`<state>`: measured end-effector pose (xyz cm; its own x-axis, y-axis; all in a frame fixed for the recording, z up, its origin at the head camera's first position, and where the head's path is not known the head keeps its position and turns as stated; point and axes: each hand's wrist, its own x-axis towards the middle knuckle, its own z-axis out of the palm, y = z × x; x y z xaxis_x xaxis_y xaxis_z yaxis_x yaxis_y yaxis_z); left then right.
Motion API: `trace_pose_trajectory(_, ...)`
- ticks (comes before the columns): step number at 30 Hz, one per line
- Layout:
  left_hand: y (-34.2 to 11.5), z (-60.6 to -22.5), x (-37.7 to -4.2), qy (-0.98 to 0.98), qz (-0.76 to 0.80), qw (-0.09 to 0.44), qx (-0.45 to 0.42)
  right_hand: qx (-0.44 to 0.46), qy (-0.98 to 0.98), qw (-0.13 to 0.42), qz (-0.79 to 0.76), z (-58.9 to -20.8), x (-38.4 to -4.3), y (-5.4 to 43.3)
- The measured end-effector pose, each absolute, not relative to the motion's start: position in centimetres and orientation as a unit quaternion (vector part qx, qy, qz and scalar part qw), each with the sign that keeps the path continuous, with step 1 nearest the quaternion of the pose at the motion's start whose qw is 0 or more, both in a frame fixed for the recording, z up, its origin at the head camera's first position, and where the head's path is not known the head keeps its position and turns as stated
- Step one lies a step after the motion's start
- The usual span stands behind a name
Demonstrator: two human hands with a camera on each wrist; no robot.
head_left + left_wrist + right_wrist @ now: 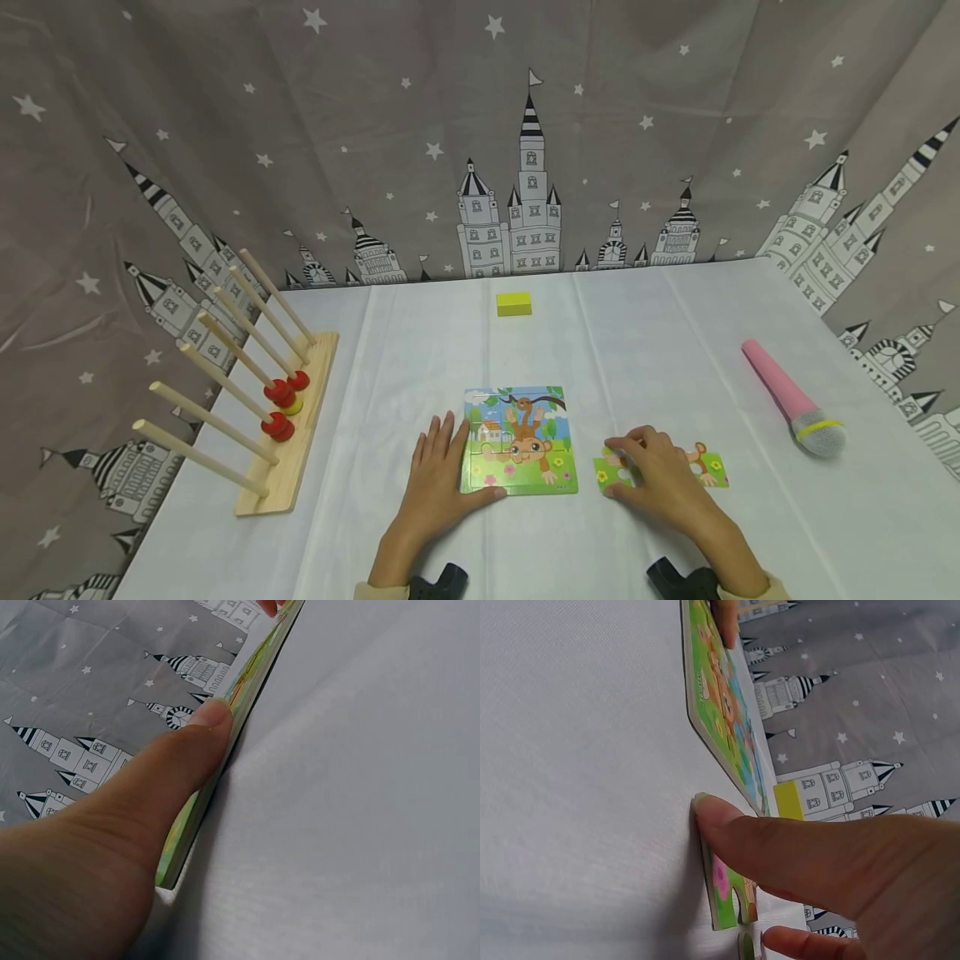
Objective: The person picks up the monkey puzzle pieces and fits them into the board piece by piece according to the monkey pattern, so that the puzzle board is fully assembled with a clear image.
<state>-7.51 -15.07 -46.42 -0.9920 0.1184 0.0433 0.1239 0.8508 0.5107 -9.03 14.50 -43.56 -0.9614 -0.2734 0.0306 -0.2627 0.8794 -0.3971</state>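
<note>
A square jigsaw puzzle (pixel 525 475) with a cartoon monkey on a branch lies flat on the table. My left hand (pixel 438 483) rests along its left side with fingers extended, and the thumb (pixel 214 716) touches its near edge. To the right, my right hand (pixel 663 475) pinches a green puzzle piece (pixel 603 475) between thumb and forefinger. The piece (pixel 724 904) is down at the tabletop, partly covered by the thumb (pixel 735 825). Another puzzle piece (pixel 716 471), showing a monkey's ear and paw, lies beyond that hand and is partly hidden by it.
At left stands a wooden peg rack (pixel 318 400) with tilted-looking rods and several red and yellow rings. A yellow block (pixel 513 304) sits near the back edge. On the right lies a pink toy microphone (pixel 780 383). A grey castle-print curtain (pixel 405 183) hangs behind the white table.
</note>
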Motion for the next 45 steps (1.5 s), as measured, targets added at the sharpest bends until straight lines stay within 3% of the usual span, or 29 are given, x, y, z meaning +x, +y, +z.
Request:
trace_pose_trajectory(35,-15.07,-46.59,-7.51,-0.962,-0.263,0.014,-0.070,-0.120,0.937,0.022,-0.326,-44.06,-8.49,14.11)
trace_pose_trajectory(45,-15.09,-46.62,-7.50,-0.962,-0.262,0.017,-0.073,-0.192,0.912,-0.010,-0.362,-44.51,-8.35,14.35)
